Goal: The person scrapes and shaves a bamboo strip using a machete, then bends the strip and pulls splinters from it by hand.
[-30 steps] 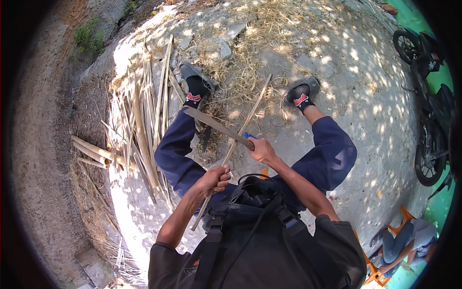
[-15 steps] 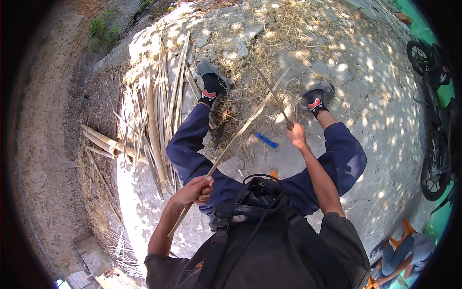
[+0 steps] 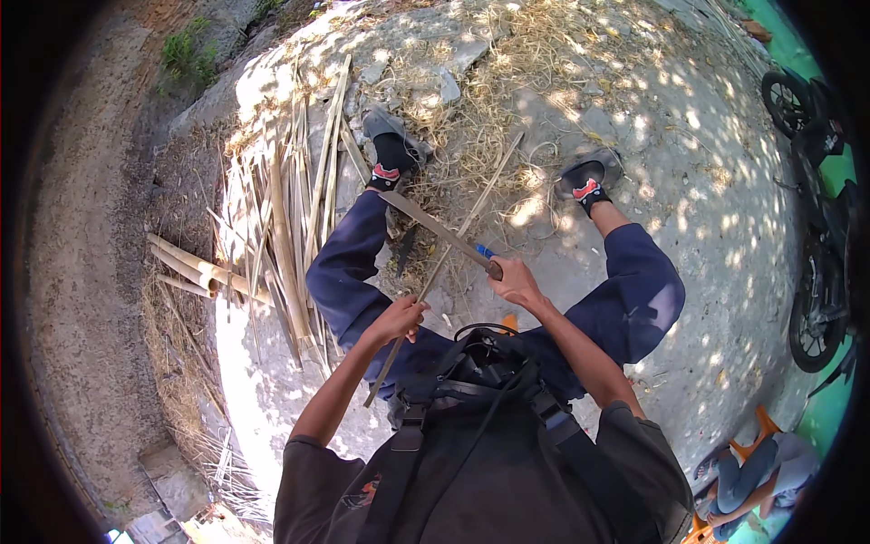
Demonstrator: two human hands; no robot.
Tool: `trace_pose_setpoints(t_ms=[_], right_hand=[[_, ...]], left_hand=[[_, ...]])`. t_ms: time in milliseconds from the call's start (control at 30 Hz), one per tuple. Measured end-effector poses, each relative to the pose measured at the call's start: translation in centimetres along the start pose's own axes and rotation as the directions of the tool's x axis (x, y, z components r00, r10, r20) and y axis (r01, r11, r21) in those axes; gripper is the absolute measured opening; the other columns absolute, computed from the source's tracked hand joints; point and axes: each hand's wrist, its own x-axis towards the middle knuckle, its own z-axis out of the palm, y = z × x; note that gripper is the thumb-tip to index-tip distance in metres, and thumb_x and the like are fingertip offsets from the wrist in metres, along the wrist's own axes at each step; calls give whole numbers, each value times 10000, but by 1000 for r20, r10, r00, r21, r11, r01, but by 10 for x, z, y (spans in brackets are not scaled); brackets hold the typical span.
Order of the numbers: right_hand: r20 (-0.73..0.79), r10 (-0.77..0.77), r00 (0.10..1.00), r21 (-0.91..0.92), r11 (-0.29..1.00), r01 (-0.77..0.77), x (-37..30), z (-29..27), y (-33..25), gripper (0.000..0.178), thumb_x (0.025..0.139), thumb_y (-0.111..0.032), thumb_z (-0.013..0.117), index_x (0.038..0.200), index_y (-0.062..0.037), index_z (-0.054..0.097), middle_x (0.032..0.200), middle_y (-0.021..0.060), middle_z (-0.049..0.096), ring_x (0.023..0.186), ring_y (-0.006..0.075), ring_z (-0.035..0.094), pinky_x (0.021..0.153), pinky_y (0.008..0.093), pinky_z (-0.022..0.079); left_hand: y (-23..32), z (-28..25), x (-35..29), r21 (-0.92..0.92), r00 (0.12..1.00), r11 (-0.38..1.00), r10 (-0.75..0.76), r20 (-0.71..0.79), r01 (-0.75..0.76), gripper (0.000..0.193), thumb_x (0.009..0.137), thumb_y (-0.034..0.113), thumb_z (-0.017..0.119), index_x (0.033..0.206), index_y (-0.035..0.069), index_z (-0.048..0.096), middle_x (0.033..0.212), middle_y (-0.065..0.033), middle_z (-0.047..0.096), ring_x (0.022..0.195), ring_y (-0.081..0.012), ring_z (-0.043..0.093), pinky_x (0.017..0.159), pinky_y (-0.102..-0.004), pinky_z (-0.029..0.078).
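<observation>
My left hand [image 3: 399, 319] is closed around a long, thin bamboo strip [image 3: 480, 201]. The strip slants from beside my left thigh up toward the ground between my feet. In my right hand [image 3: 517, 283] is the handle of a machete [image 3: 426, 218], its broad blade pointing to the upper left. The blade crosses over the strip just beyond my left hand; whether the two touch, I cannot tell. Partly covered by the machete, a small blue object [image 3: 484, 250] lies on the ground near my right hand.
Split bamboo strips [image 3: 281, 208] lie in a pile left of my left foot, beside thicker bamboo poles [image 3: 195, 265]. Fibre shavings [image 3: 544, 54] litter the ground ahead. Motorcycles [image 3: 811, 272] stand at the right, and another person [image 3: 757, 476] sits at the lower right.
The machete has swung left, from pointing up to lying across the strip. My left hand has moved up and right with the strip, and my right hand has come down and left.
</observation>
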Motion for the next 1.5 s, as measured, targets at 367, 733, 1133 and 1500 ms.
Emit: trace_pose_setpoints(t_ms=[367,733,1133,1500], right_hand=[[77,118,990,-24,993,-117,-5,2,12,226,807,-202,697,944,-27,654,719,214,629,675,428,613,647,475,489],[9,213,977,-97,973,-211,2,-2,22,231,822,-232,696,967,-53,668,792,236,673,791,456,674,687,510,515],[46,93,995,-348,935,-72,15,-1,5,301,853,-280,710,1105,-122,664,838,232,714,849,448,714,721,566,557],[-67,-72,995,-148,987,62,12,-8,6,222,813,-163,697,1007,-56,695,780,234,686,772,456,689,667,515,527]], left_hand=[[23,15,122,340,980,940,46,-194,23,638,979,547,621,1197,-52,588,877,-158,715,633,-227,718,558,-362,593],[35,42,126,-180,993,977,116,4,-113,297,1102,326,443,951,106,574,604,51,412,424,-78,330,385,-263,234],[45,25,71,-443,979,896,53,195,39,332,1099,307,420,797,169,411,611,67,341,417,-38,209,360,-232,147],[54,28,48,-497,947,865,97,305,72,339,1120,299,390,804,176,378,603,86,299,419,-30,204,356,-231,152]])
